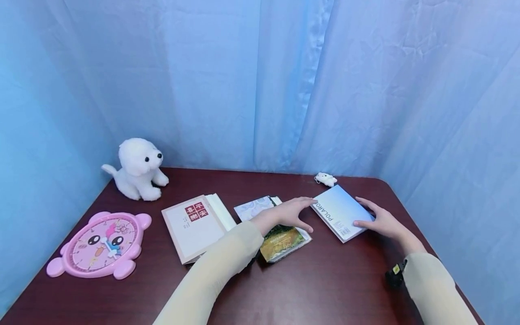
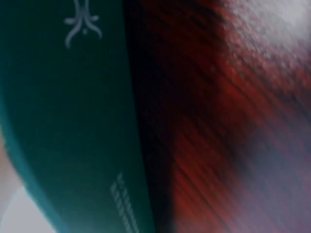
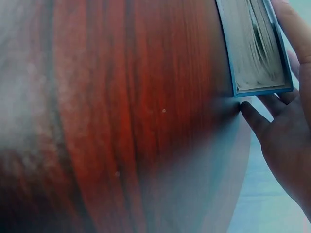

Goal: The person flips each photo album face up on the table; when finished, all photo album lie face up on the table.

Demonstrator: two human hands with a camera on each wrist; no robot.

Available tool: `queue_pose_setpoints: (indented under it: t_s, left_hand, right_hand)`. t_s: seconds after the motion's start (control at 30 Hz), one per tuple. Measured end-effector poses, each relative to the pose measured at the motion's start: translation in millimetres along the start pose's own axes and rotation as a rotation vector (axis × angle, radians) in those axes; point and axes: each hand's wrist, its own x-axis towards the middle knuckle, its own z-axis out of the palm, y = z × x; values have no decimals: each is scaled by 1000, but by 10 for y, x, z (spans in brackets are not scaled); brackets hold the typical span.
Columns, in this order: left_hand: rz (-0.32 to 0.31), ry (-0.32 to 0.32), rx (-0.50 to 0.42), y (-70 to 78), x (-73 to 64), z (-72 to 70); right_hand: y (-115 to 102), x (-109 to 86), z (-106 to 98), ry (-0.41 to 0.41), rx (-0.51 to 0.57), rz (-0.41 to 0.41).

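Observation:
A white-and-blue POLAROID book [image 1: 345, 212] lies at the table's right side; its page edges show in the right wrist view. My right hand [image 1: 382, 219] is at its right side, fingers spread and little bent, with the thumb tip by the near edge. The right wrist view shows the thumb [image 3: 255, 119] close to the book's corner. Reaching across from the left, my left hand [image 1: 290, 212] has its fingers stretched toward the book's left corner and its thumb apart. Under that arm lies a book with a landscape cover [image 1: 284, 246]. A dark green book side [image 2: 73, 116] fills the left wrist view's left part.
A cream book with red characters [image 1: 195, 230] lies left of the left forearm. Further left are a pink clock [image 1: 101, 243] and a white plush dog [image 1: 140, 169]. A small white figure [image 1: 326, 179] lies behind the POLAROID book. Blue curtains [image 1: 211, 85] enclose the dark table.

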Motion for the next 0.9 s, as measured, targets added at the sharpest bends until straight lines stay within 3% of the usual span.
queue_pose_setpoints:
  t_s: [0.33, 0.63, 0.9]
  left_hand:
    - [8, -21, 31, -27, 56, 86]
    - [-36, -45, 29, -40, 22, 121]
    - [-52, -34, 18, -56, 37, 187]
  right_hand:
    - [-14, 28, 1, -37, 4, 62]
    - [-110, 33, 23, -54, 47, 56]
    - [-126, 30, 17, -18, 29, 35]
